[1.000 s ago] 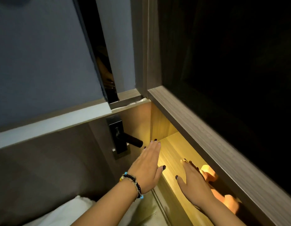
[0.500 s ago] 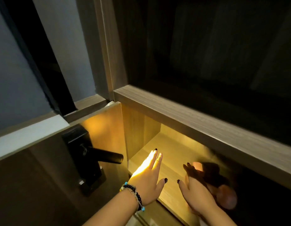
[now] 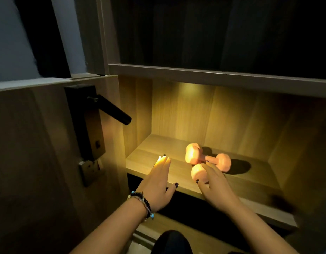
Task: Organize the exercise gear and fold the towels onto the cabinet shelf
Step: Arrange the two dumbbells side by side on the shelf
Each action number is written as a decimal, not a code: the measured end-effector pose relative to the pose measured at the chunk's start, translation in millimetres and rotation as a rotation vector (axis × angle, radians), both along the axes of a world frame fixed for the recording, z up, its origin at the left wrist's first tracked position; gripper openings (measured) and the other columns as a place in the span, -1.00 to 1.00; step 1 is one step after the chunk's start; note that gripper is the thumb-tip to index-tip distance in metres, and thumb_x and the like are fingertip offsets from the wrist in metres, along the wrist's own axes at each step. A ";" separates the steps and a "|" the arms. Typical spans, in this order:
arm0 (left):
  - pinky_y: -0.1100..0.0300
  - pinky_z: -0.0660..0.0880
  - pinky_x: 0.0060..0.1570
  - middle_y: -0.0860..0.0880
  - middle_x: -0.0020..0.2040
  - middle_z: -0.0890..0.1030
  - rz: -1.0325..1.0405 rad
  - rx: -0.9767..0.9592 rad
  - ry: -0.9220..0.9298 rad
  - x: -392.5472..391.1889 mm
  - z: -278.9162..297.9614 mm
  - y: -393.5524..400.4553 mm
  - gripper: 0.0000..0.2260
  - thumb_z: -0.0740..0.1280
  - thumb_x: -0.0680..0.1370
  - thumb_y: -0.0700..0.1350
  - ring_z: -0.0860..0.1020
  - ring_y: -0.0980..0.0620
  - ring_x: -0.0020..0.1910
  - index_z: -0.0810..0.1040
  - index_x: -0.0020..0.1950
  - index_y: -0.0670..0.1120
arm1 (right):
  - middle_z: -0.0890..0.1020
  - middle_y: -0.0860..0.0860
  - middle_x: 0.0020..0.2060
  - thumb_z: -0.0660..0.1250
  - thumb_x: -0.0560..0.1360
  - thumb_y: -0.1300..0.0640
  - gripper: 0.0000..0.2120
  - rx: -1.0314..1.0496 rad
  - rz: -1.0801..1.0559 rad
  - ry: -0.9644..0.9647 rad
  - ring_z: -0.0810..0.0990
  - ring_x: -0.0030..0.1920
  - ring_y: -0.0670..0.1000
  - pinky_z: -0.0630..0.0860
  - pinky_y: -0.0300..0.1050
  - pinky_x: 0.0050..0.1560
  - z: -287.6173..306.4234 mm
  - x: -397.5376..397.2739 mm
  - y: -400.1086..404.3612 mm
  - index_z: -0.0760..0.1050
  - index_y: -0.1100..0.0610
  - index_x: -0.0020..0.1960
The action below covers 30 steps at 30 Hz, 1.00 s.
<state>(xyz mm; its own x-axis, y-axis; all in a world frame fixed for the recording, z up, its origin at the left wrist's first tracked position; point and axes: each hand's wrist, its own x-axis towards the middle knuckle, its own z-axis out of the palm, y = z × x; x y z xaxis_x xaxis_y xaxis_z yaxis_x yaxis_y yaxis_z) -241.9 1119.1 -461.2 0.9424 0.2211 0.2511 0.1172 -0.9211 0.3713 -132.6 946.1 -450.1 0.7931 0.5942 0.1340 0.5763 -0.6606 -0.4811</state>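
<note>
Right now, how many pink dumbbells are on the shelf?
2. One dumbbell lies further back on the lit shelf; the other lies nearer, partly hidden under the right hand.

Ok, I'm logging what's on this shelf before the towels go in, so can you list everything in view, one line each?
dumbbells: two, pink, lying on the lit shelf, the near one partly behind the right hand
shelf: one, light wood, lit from above, inside the cabinet
door handle: one, black lever, on the panel left of the shelf
lock plate: one, metal, below the handle
bracelet: beaded, dark with blue beads, on the left wrist
left hand: fingers straight, over the shelf's left front edge, holding nothing
right hand: fingers extended over the near dumbbell, not closed round it
</note>
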 end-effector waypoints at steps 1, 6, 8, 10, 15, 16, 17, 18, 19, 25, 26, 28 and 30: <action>0.16 -0.04 0.53 0.03 0.59 -0.15 -0.009 -0.020 -0.002 -3.9 -4.5 -4.0 -0.31 0.19 0.62 0.08 -0.17 0.11 0.56 -0.14 0.58 -0.05 | 0.20 -0.05 0.52 0.29 0.56 0.02 -0.40 0.002 -0.004 0.004 0.19 0.50 -0.02 0.19 -0.02 0.45 -3.5 -6.1 -6.8 0.14 0.00 0.53; 0.16 -0.01 0.53 0.04 0.59 -0.16 -0.023 -0.203 0.020 -0.7 -23.9 -17.3 -0.26 0.25 0.60 0.04 -0.12 0.12 0.56 -0.19 0.58 -0.04 | 0.16 -0.05 0.53 0.29 0.56 0.01 -0.37 -0.026 -0.029 0.043 0.14 0.52 -0.02 0.17 -0.01 0.46 -10.9 -9.7 -29.6 0.09 -0.01 0.55; 0.18 -0.01 0.51 0.05 0.59 -0.16 -0.032 -0.265 0.022 11.2 -29.3 -18.4 -0.23 0.27 0.59 0.02 -0.10 0.12 0.56 -0.21 0.58 -0.03 | 0.15 -0.04 0.54 0.28 0.56 0.01 -0.36 -0.033 -0.050 0.077 0.13 0.52 -0.01 0.18 0.00 0.48 -11.4 1.2 -33.1 0.09 0.01 0.55; 0.22 -0.01 0.50 0.06 0.59 -0.14 -0.042 -0.327 0.036 26.4 -35.6 -18.1 -0.22 0.28 0.58 0.01 -0.07 0.11 0.56 -0.22 0.58 -0.03 | 0.14 -0.03 0.54 0.28 0.57 0.03 -0.36 -0.026 -0.083 0.126 0.13 0.52 -0.01 0.19 -0.01 0.47 -14.5 12.4 -34.2 0.08 0.03 0.55; 0.27 -0.03 0.47 -0.01 0.59 -0.11 -0.027 -0.456 0.072 78.2 -49.7 -13.8 -0.25 0.25 0.61 0.04 -0.06 0.07 0.56 -0.20 0.58 -0.11 | 0.18 -0.04 0.52 0.27 0.57 0.11 -0.39 0.020 -0.195 0.256 0.22 0.49 0.00 0.26 -0.05 0.41 -26.9 46.4 -27.5 0.10 0.03 0.54; 0.23 -0.01 0.48 -0.02 0.59 -0.11 -0.018 -0.493 0.076 90.9 -51.5 -11.8 -0.24 0.25 0.60 0.04 -0.06 0.05 0.56 -0.19 0.58 -0.11 | 0.21 -0.04 0.50 0.27 0.57 0.14 -0.40 0.041 -0.216 0.279 0.26 0.46 0.00 0.29 -0.07 0.38 -30.4 53.6 -25.6 0.11 0.03 0.53; 0.18 0.01 0.50 -0.03 0.59 -0.11 -0.005 -0.532 0.086 104.1 -53.0 -9.5 -0.22 0.28 0.59 0.02 -0.05 0.03 0.56 -0.20 0.58 -0.12 | 0.23 -0.03 0.49 0.28 0.57 0.14 -0.40 0.054 -0.239 0.295 0.29 0.44 0.00 0.32 -0.08 0.35 -34.1 59.3 -24.2 0.11 0.02 0.53; 0.12 0.04 0.51 -0.04 0.59 -0.10 0.011 -0.574 0.092 117.5 -53.9 -7.1 -0.19 0.31 0.57 0.00 -0.03 0.01 0.56 -0.20 0.57 -0.11 | 0.24 -0.03 0.49 0.29 0.57 0.11 -0.38 0.068 -0.261 0.307 0.32 0.43 0.00 0.35 -0.10 0.32 -38.8 65.2 -23.1 0.09 0.01 0.54; 0.07 0.08 0.51 -0.06 0.59 -0.08 0.032 -0.620 0.099 131.7 -54.3 -4.4 -0.16 0.34 0.55 -0.01 0.00 -0.02 0.56 -0.20 0.57 -0.11 | 0.24 -0.03 0.49 0.29 0.56 0.08 -0.36 0.075 -0.282 0.327 0.33 0.42 0.01 0.37 -0.10 0.30 -42.5 70.6 -22.0 0.06 -0.01 0.55; -0.05 0.23 0.46 -0.11 0.58 0.06 0.162 -0.875 0.087 202.0 -54.5 14.9 0.18 0.47 0.17 0.27 0.17 -0.07 0.52 -0.13 0.58 -0.08 | 0.23 0.03 0.49 0.26 0.58 -0.01 -0.31 0.102 -0.341 0.476 0.29 0.45 0.05 0.33 -0.02 0.36 -64.1 95.5 -17.2 -0.06 -0.05 0.57; -0.06 0.24 0.45 -0.12 0.57 0.08 0.172 -0.909 0.066 211.8 -54.5 17.3 0.20 0.46 0.13 0.26 0.19 -0.08 0.51 -0.11 0.58 -0.08 | 0.24 0.03 0.49 0.25 0.58 -0.01 -0.31 0.109 -0.346 0.496 0.30 0.44 0.04 0.34 -0.06 0.34 -66.8 100.1 -17.1 -0.07 -0.05 0.57; -0.07 0.27 0.44 -0.13 0.56 0.14 0.180 -0.924 0.033 230.8 -55.1 19.8 0.16 0.49 0.15 0.20 0.23 -0.09 0.50 -0.07 0.58 -0.08 | 0.30 0.02 0.45 0.24 0.59 0.01 -0.32 0.129 -0.348 0.526 0.35 0.40 0.03 0.36 -0.11 0.28 -69.3 107.7 -18.7 -0.06 -0.04 0.57; -0.08 0.33 0.40 -0.12 0.50 0.28 0.167 -0.889 0.032 245.5 -59.9 22.6 0.15 0.51 0.11 0.22 0.33 -0.09 0.44 0.04 0.56 -0.10 | 0.35 0.03 0.42 0.24 0.60 0.03 -0.33 0.151 -0.351 0.529 0.37 0.38 0.02 0.36 -0.16 0.23 -68.2 112.2 -21.1 -0.05 -0.03 0.57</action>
<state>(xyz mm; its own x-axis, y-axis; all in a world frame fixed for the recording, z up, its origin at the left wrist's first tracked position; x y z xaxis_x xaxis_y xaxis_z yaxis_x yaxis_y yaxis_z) 3.6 1141.6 -521.1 0.8841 0.4556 -0.1035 0.2461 -0.2659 0.9320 -20.4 924.9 -518.3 0.9185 0.2928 -0.2659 -0.0017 -0.6692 -0.7431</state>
